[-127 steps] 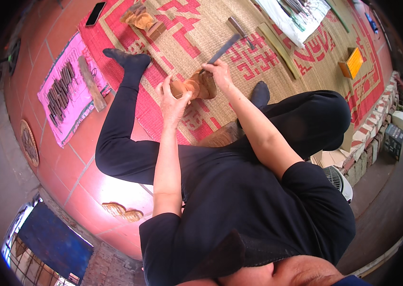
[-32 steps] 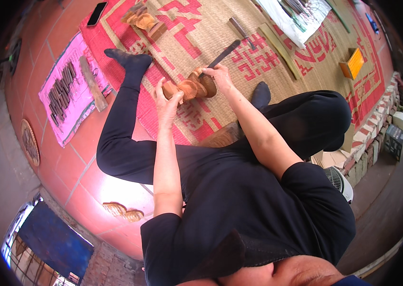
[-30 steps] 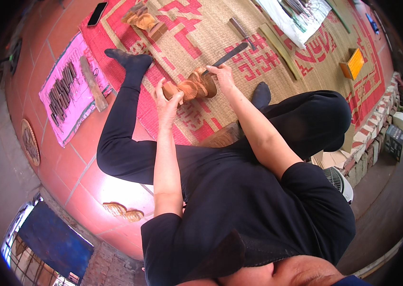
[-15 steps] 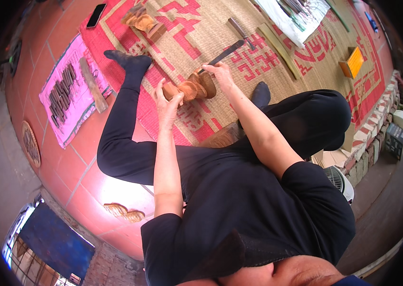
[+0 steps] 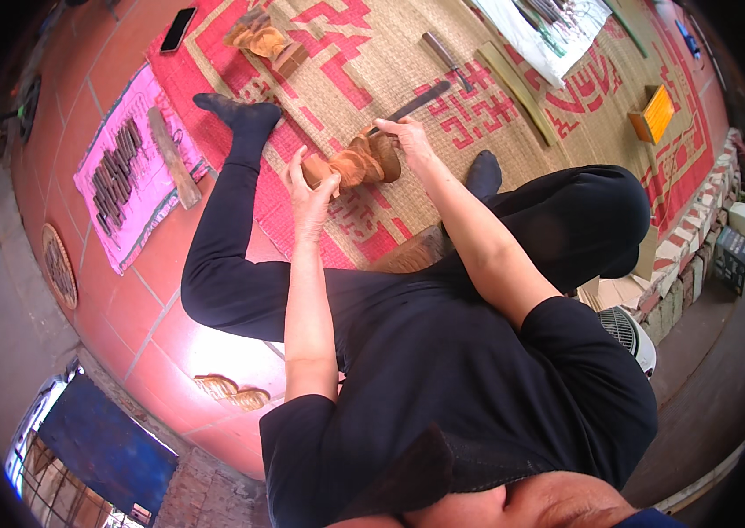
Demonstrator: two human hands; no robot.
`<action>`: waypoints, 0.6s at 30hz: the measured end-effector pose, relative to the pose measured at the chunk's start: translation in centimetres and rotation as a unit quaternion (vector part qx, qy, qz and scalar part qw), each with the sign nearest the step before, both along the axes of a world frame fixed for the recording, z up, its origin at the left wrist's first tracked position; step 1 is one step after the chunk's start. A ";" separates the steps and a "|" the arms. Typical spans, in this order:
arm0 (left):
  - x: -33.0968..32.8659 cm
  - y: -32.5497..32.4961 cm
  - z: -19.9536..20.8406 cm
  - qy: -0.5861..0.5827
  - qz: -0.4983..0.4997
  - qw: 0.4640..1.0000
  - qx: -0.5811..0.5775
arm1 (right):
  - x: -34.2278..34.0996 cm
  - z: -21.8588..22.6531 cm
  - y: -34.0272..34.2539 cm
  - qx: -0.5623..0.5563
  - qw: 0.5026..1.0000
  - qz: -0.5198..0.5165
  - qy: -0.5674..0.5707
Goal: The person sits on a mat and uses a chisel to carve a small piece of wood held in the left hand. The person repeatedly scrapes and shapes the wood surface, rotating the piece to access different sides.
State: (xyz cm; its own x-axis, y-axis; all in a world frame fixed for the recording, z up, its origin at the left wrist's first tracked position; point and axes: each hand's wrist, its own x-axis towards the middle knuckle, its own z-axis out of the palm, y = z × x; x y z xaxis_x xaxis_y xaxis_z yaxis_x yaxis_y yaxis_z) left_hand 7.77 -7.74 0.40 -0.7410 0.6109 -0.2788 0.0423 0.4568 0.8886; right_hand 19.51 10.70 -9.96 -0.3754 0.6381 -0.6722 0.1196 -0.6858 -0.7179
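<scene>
Apparently partway worked, the carved wooden piece (image 5: 358,166) over the patterned mat (image 5: 390,53) already shows rounded forms, the left hand (image 5: 309,195) clamping its grip on the blocky end, the right hand (image 5: 412,141) on a dark flat tool (image 5: 422,101) opposite, though what remains is unclear.

Looks like bare wood on the carved piece (image 5: 362,165), matt, smooth over the curves. Dark, dull metal on the flat tool (image 5: 425,100). Coarse woven straw for the mat (image 5: 390,53), matt. Soft, non-shiny fabric for the pink cloth (image 5: 145,194). Smooth and glossy on the floor tiles (image 5: 117,317), strong glare. Creased white sheet (image 5: 557,70), can't tell plastic or cloth. Rough brick along the ledge (image 5: 698,233). Matt black cloth on the trousers (image 5: 557,211).
</scene>
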 end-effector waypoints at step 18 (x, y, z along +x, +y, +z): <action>0.7 0.3 0.6 0.054 -0.053 0.997 -0.034 | 0.0 1.9 0.0 0.022 1.000 -0.015 0.004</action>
